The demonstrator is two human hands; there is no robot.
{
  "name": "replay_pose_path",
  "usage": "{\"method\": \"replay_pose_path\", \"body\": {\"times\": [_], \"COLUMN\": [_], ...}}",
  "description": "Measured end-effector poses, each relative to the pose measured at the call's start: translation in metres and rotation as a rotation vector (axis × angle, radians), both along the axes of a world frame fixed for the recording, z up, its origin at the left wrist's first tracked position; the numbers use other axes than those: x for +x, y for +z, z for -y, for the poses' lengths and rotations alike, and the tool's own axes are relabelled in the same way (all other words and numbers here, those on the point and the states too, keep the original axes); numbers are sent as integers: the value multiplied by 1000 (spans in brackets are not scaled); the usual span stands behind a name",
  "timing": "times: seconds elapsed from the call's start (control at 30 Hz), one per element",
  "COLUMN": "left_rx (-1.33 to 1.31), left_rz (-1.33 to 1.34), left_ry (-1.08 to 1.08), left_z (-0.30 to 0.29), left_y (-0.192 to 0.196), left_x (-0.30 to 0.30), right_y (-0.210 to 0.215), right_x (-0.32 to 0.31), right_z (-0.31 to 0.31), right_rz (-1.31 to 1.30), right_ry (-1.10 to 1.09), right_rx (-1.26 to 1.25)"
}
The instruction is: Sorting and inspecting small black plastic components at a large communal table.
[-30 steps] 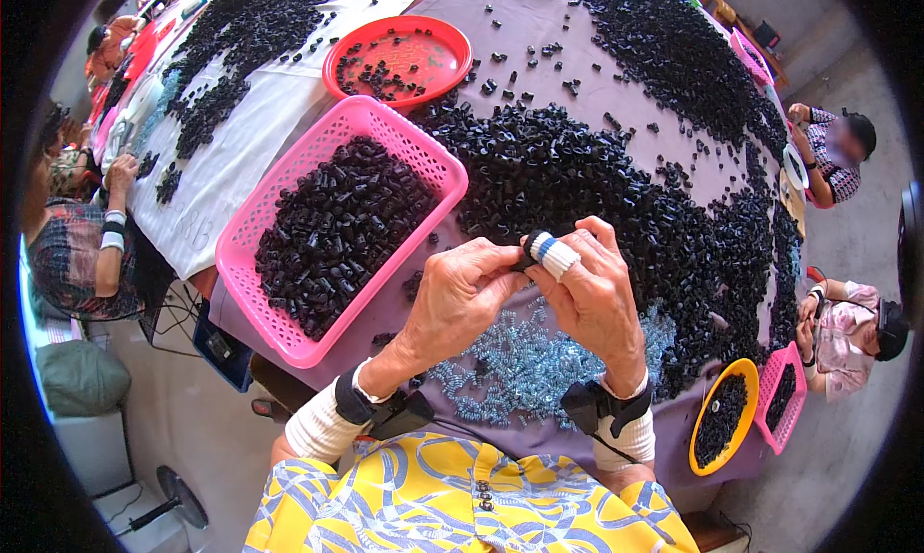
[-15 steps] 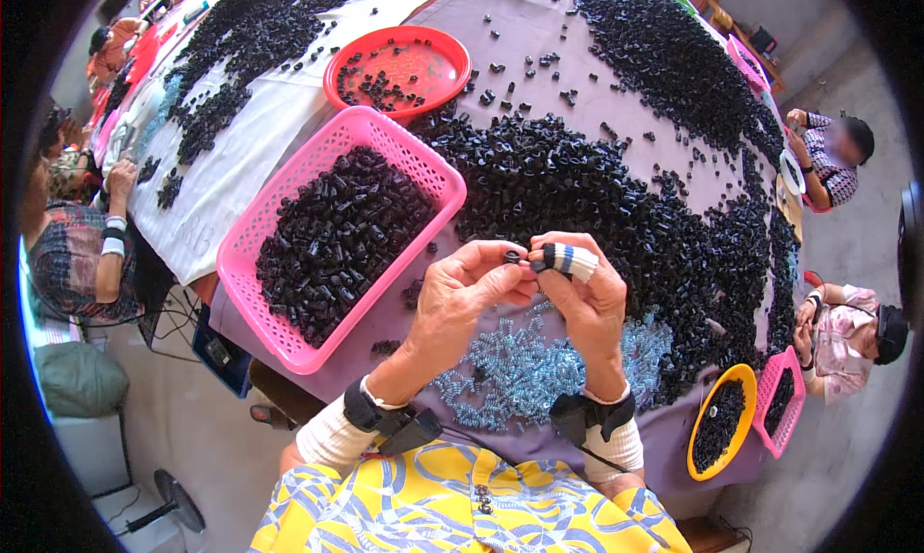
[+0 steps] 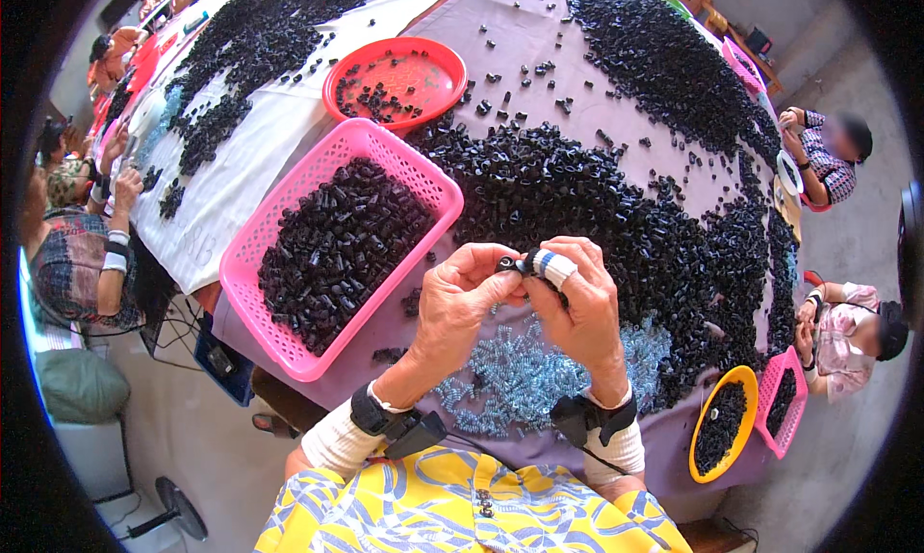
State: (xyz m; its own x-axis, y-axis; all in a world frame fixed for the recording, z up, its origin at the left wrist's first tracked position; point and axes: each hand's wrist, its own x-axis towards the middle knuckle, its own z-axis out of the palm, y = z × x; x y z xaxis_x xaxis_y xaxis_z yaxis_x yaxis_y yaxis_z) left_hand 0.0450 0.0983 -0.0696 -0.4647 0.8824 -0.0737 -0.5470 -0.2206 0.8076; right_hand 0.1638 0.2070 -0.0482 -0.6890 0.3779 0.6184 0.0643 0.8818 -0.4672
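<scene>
My left hand [image 3: 452, 303] pinches a small black plastic part [image 3: 506, 263] between thumb and fingertips, its round open end showing. Right beside it, the thumb and fingertips of my right hand [image 3: 587, 312] are closed and meet the part's side. What they hold is too small and covered to make out. A striped cloth sleeve [image 3: 553, 267] wraps one right finger. Below both hands lies a heap of small pale-blue coil springs [image 3: 520, 375]. Just beyond them spreads a large pile of black plastic parts [image 3: 568, 192].
To the left stands a pink basket [image 3: 438, 221] full of black parts, with a red tray [image 3: 445, 67] behind it. A yellow bowl [image 3: 700, 460] and a smaller pink basket [image 3: 770, 437] sit at the right edge. Other people [image 3: 852, 327] work around the purple-covered table [image 3: 616, 466].
My hands have drawn closer together, and the black part in my left hand now shows its open end toward me. The view has shifted slightly.
</scene>
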Motion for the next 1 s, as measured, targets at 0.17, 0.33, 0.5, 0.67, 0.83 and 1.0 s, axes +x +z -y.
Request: {"method": "replay_pose_path", "body": {"times": [0.17, 0.33, 0.5, 0.67, 0.83, 1.0], "left_rx": [-61, -139, -152, -168, -168, -152], "left_rz": [-186, -350, -452, -507, -452, -397], "left_ry": [15, 1, 3, 3, -34, -98], "left_z": [2, 4, 6, 7, 8, 7], "left_y": [7, 6, 6, 3, 8, 9], "left_x": [2, -1, -3, -4, -4, -7], "right_y": [12, 14, 15, 15, 13, 11], "right_x": [6, 6, 6, 6, 10, 10], "right_z": [-9, -16, -18, -21, -23, -25], "right_rz": [64, 151, 191, 222, 251, 251], "right_ry": [95, 170, 213, 253, 261, 310], "right_rx": [-109, -70, -168, -218, -242, -211]}}
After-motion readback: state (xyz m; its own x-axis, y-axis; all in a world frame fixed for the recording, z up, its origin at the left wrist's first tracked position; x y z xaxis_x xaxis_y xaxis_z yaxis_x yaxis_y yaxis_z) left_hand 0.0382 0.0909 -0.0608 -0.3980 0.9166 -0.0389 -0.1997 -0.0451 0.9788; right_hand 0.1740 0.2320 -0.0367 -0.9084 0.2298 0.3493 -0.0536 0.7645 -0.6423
